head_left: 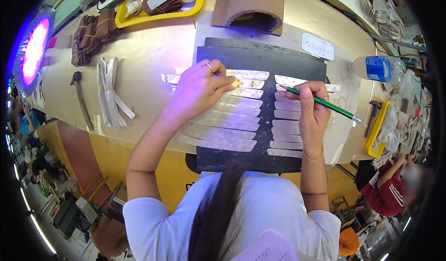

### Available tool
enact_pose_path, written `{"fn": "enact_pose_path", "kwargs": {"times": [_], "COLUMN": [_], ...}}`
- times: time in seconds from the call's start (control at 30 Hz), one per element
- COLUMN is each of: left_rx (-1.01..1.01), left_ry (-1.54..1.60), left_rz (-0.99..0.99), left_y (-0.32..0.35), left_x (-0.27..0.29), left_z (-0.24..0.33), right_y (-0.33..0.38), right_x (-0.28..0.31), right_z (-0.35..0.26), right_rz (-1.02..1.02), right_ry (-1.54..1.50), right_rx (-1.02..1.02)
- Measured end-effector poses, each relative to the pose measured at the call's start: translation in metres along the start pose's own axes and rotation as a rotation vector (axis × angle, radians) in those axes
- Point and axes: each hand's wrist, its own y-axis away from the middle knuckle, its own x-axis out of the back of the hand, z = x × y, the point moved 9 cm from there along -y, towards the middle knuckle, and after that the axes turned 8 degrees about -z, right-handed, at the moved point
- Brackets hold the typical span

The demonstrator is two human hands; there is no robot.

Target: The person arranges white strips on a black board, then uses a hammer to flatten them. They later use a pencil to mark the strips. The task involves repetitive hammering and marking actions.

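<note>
A green pencil (333, 106) is gripped in my right hand (314, 110), its tip at the upper strips of the right-hand column. My left hand (197, 90) is over the upper part of the left-hand column, thumb and fingertips pinched together. By those fingertips is a small yellowish patch; whether it is a loose piece or part of a strip I cannot tell. Two columns of pale, narrow strips with rounded ends, the left strips (227, 127) and the right strips (285, 131), lie side by side on a black board (265, 52). My left hand hides some strip ends.
Beyond the board stand a brown curved tube (248, 0) and a yellow tray (160, 20) of brown pieces. At left lie brown bundles (93, 35), white strips (109, 91) and a hammer (82, 100). Rightward are a labelled card (318, 46), bottle (374, 68) and another hammer (373, 118).
</note>
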Motion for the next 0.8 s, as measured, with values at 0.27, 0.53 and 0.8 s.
{"fn": "enact_pose_path", "kwargs": {"times": [0.27, 0.53, 0.8], "left_rx": [-0.026, -0.037, -0.033], "left_ry": [-0.030, -0.040, -0.072], "left_rz": [0.013, 0.023, 0.032], "left_y": [-0.001, 0.000, 0.000], "left_x": [0.001, 0.001, 0.000], "left_z": [0.002, 0.001, 0.004], "right_y": [-0.001, -0.006, -0.025], "right_x": [-0.003, -0.013, -0.066], "right_z": [-0.001, -0.003, -0.005], "right_rz": [-0.011, -0.032, -0.238], "right_ry": [0.016, 0.031, 0.476], "right_rx": [0.002, 0.010, 0.029]}}
